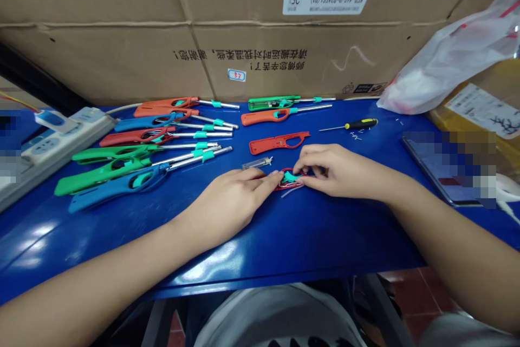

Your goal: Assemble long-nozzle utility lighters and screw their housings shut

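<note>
On the blue tabletop both hands meet at a red lighter shell (290, 187) with a teal trigger (289, 176) in it and a thin clear tube by its near edge. My left hand (233, 201) presses its fingertips on the left end of the shell, covering that part. With thumb and forefinger curled together, my right hand (329, 171) grips the shell's right side by the trigger. Just beyond lie a clear fuel tank (257, 163) and the other red shell half (278, 143), which has a loop-shaped opening.
Several long-necked lighters (142, 136) lie at the left; a green one (274, 102) and an orange one (268, 116) sit farther back. A screwdriver (361, 124) rests near small screws (356, 136). Around stand a power strip (57, 141), a phone (439, 168) and a cardboard box (142, 60).
</note>
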Demonstrator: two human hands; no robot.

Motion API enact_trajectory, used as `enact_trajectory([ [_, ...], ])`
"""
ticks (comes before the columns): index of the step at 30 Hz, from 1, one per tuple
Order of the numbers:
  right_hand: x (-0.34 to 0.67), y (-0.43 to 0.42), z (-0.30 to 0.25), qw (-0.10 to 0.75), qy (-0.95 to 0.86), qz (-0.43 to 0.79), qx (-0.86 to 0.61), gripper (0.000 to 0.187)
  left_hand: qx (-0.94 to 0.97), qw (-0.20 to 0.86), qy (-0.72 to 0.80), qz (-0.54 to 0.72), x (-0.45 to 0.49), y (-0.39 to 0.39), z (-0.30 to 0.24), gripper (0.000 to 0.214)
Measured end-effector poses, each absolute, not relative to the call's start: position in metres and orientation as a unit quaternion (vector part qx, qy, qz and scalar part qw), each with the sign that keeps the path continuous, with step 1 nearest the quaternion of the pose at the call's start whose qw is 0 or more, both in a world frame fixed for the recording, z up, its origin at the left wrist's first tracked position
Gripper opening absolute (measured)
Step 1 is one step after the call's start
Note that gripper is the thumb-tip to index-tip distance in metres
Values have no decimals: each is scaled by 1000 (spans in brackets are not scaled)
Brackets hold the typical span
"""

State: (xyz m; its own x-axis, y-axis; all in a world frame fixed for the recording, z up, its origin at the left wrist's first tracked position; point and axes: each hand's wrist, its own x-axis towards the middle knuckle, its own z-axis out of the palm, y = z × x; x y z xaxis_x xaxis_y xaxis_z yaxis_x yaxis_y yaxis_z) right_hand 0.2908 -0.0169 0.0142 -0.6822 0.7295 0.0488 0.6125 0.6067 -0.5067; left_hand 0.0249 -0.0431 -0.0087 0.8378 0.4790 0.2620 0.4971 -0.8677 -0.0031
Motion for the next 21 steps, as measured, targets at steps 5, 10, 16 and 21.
enact_trajectory([
  [5,292,-14,9,110,-892,229,-375,14,-947,-24,-280,-153,24,-41,-12,41],
  [10,292,-13,7,125,-898,216,-362,15,-933,-76,-307,-173,25,-39,-14,39],
  [16,292,-15,7,123,-900,213,-360,14,-934,-83,-290,-191,25,-40,-16,36],
  [21,293,-16,7,122,-905,208,-351,15,-937,-105,-265,-204,26,-39,-17,29],
])
